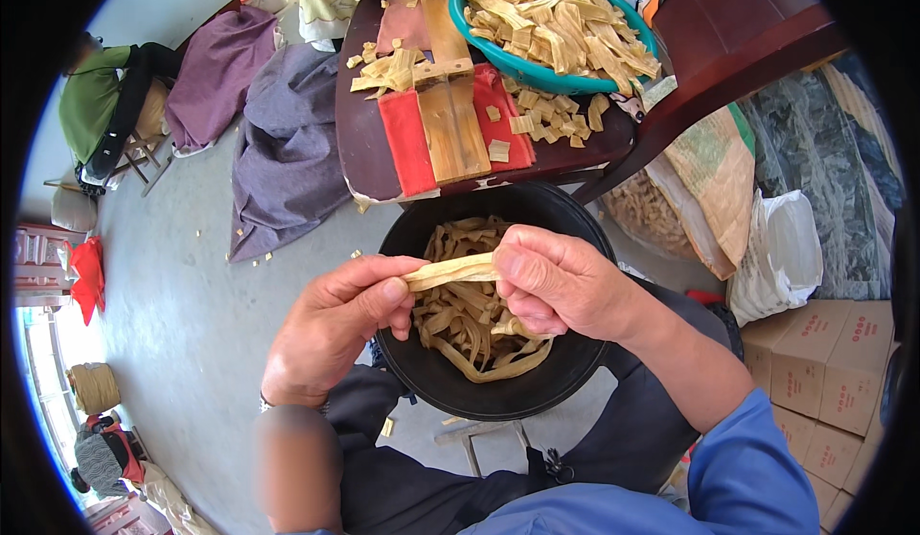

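Note:
Over a black bucket (586, 362), a pale yellow, ridged strip (452, 271) is stretched level between my two hands. My left hand (337, 319) pinches its left end between thumb and forefinger. The other end is in my right hand (561, 281), thumb on top and fingers curled below. From under the right hand a long length of similar strip (506, 370) loops down into the bucket. Many more tangled strips (450, 329) lie inside it. What exactly the strips are made of I cannot tell.
Beyond the bucket stands a dark red chair (359, 142) bearing a wooden cutting board (452, 132), a red cloth (406, 156), cut pieces (554, 115) and a heaped teal basin (565, 81). Cartons (810, 343) and an open sack (714, 166) are at right. Another person (101, 104) sits far left.

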